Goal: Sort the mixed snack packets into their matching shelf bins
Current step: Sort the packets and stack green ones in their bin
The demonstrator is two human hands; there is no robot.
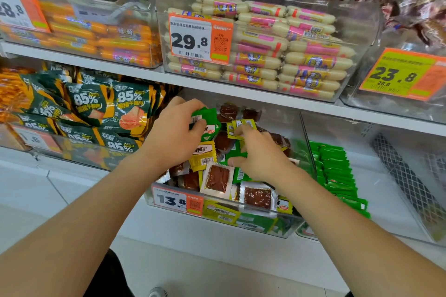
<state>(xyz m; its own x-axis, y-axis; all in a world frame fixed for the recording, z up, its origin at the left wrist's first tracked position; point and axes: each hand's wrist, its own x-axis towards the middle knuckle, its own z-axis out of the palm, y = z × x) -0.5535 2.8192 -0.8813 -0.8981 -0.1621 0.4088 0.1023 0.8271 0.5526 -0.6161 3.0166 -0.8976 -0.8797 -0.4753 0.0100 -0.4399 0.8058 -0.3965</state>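
A clear bin (268, 223) on the lower shelf holds a jumble of small packets: green, yellow (202, 155) and clear ones with brown squares (217, 178). My left hand (178, 130) is over the bin's back left, shut on a bunch of green packets (207, 119). My right hand (258, 152) reaches into the middle of the pile and pinches a small yellow packet (240, 128) with its fingertips. The bin to the right (307, 137) holds a neat row of green packets (335, 171).
Left of the mixed bin is a bin of dark green 85% pouches (106, 108). The upper shelf carries bins of orange sausages (101, 36) and white-pink sausages (277, 55). A metal mesh divider (405, 176) lies at the far right. Orange price tags (178, 200) hang on the bin fronts.
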